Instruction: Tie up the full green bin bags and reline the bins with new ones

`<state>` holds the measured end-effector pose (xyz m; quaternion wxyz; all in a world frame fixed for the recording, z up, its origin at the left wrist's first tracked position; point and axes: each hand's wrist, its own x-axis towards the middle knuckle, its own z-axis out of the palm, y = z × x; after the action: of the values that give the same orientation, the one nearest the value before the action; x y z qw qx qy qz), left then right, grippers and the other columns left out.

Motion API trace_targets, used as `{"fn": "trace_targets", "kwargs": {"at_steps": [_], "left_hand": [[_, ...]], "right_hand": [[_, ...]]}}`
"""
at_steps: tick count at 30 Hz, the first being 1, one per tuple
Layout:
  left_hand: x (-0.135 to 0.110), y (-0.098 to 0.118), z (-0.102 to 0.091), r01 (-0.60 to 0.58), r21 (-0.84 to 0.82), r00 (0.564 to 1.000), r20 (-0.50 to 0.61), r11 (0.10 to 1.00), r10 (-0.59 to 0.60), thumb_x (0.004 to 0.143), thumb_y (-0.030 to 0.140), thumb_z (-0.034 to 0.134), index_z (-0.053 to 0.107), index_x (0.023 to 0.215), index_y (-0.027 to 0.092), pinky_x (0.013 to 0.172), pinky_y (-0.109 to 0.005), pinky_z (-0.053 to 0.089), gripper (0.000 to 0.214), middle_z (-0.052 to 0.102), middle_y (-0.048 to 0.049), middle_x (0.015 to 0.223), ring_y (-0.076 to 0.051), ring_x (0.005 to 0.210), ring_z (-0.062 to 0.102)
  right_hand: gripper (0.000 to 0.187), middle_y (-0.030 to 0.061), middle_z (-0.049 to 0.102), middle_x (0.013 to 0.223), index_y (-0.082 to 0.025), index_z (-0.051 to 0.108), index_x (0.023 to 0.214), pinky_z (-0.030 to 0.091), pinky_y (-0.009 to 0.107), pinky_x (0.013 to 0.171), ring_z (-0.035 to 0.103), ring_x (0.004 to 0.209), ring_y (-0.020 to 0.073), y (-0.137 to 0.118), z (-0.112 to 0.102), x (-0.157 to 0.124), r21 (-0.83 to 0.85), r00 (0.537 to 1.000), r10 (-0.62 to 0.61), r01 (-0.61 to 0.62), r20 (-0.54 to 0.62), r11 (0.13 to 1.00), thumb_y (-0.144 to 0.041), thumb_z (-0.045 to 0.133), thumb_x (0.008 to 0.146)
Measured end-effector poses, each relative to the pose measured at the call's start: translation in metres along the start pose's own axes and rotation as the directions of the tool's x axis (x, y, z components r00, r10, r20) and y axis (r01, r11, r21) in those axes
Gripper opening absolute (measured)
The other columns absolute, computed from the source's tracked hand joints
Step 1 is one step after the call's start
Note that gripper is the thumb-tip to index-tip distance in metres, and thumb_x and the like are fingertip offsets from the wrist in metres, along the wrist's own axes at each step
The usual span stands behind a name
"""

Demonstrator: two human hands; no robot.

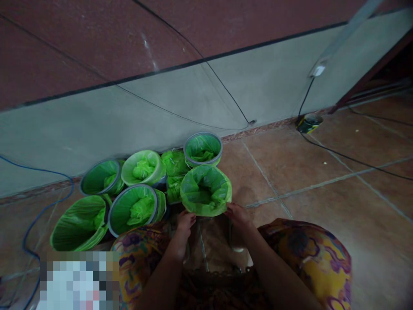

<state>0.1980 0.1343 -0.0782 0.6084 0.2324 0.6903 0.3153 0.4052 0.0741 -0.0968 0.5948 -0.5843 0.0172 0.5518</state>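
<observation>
Right in front of me stands a round bin lined with a thin green bin liner [190, 196], its top folded outward over the rim. My left hand [185, 220] is closed at the near left edge of this liner, with fingertips on the plastic. At the near right edge, my right hand [238, 215] pinches the liner between thumb and fingers. Behind it, close to the wall, is another bin [221, 148] with a grey rim and a loose green bag inside. The lower part of the bin I am handling is hidden.
More lined bins [111, 217] stand or lean to the left, beside crumpled green bags [174, 162]. A blue cable [48, 206] runs along the left floor. Against the pale wall [155, 116] at right are a dark tin [309, 123] and a black cable [355, 159].
</observation>
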Motion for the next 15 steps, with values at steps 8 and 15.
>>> {"fn": "trace_targets", "kwargs": {"at_steps": [8,15], "left_hand": [[0.007,-0.011,-0.006,-0.062,0.019,0.994,-0.085,0.998,0.063,0.049,0.011,0.070,0.059,0.070,0.018,0.060,-0.023,0.047,0.024,0.061,0.0040,0.058,-0.009,0.054,0.058],[0.022,-0.006,0.004,-0.117,0.068,0.991,-0.058,0.991,0.121,0.053,0.017,0.072,0.057,0.063,0.018,0.058,-0.024,0.047,0.018,0.059,0.0039,0.056,-0.009,0.051,0.056]], "right_hand": [[0.018,-0.0033,0.062,0.055,-0.021,0.064,0.072,0.048,0.024,0.050,0.057,0.051,0.0127,0.014,-0.008,0.008,0.109,0.987,0.010,0.008,-0.162,0.994,-0.022,0.075,0.057],[0.025,-0.0038,0.058,0.052,-0.019,0.057,0.062,0.048,0.023,0.049,0.054,0.049,0.0106,0.021,-0.003,0.020,0.066,0.993,-0.043,0.050,-0.107,0.997,-0.031,0.078,0.055]]}}
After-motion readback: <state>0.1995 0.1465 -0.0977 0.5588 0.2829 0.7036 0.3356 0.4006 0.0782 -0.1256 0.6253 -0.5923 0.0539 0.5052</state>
